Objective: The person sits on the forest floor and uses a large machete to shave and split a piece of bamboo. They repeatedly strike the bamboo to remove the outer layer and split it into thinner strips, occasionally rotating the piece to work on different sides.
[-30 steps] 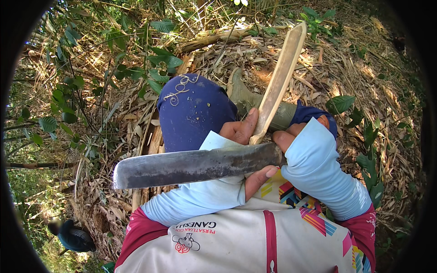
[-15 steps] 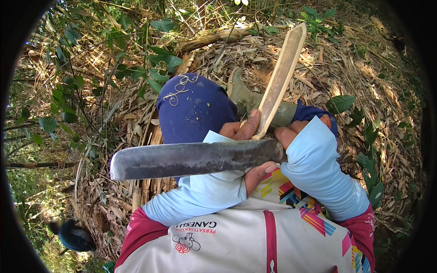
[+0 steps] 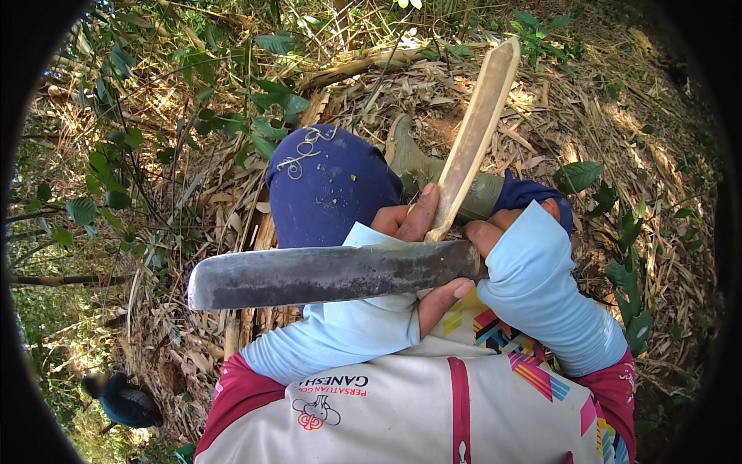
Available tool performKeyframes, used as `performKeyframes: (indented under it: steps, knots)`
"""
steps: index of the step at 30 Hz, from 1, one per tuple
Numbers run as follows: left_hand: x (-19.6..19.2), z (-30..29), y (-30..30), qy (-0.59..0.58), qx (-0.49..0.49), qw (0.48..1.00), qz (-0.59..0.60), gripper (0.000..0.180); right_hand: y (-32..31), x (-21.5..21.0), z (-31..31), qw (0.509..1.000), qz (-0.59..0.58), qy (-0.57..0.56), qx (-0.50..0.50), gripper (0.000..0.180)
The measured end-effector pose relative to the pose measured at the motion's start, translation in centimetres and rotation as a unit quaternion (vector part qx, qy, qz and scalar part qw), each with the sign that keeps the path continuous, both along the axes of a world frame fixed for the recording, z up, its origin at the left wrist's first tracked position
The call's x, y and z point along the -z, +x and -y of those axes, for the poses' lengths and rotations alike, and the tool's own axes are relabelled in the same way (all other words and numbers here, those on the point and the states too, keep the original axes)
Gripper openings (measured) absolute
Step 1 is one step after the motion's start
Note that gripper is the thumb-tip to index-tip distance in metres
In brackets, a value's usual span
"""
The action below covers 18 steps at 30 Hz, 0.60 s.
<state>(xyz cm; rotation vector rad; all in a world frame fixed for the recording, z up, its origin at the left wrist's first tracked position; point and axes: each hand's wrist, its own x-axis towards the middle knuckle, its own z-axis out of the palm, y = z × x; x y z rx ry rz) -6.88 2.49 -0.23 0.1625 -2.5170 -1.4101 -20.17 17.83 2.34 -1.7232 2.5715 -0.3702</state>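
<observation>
A broad dark machete (image 3: 332, 274) lies across the view, its rounded tip pointing left. My right hand (image 3: 492, 230) is closed at its base; a pale blue sleeve and the fingers hide the handle. Behind the blade, my left hand (image 3: 413, 220) is closed on a flat wooden strip (image 3: 481, 127) with a pointed far end. The strip slants up and right, and its near end meets the blade by my fingers. Below the blade shows my left thumb (image 3: 447, 300). The middle of that hand is hidden by the blade.
My bent knee in blue cloth (image 3: 332, 185) is just beyond the blade, with curled shavings (image 3: 305, 155) on it. A greenish boot (image 3: 417, 158) stands behind the strip. Dry leaves (image 3: 564, 124) cover the ground; leafy plants (image 3: 270, 100) grow at left. Another person (image 3: 127, 398) is at lower left.
The machete blade has shifted very slightly down toward me, and the wooden strip has moved a touch with my left hand. Both hands keep their hold.
</observation>
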Motion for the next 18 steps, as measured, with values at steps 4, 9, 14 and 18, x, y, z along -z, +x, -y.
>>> performKeyframes:
  steps: [4, 9, 14, 18]
  knots:
    - [0.07, -0.05, 0.05, 0.005, -0.001, 1.0, 0.0, 0.093, -0.07, -0.22, 0.04, 1.0, 0.009, 0.009, -0.005, 0.014]
    - [-0.67, -0.18, -0.07, 0.019, -0.002, 0.999, 0.034, 0.09, -0.1, -0.16, 0.04, 1.0, -0.003, 0.014, 0.005, 0.013]
    - [-0.21, -0.17, -0.04, 0.047, 0.001, 0.999, 0.019, 0.089, -0.1, -0.62, 0.26, 1.0, 0.017, 0.015, 0.012, 0.013]
    - [-0.1, 0.02, 0.02, 0.01, 0.018, 1.0, -0.003, 0.089, 0.0, -0.29, 0.0, 1.0, 0.016, -0.013, 0.009, 0.015]
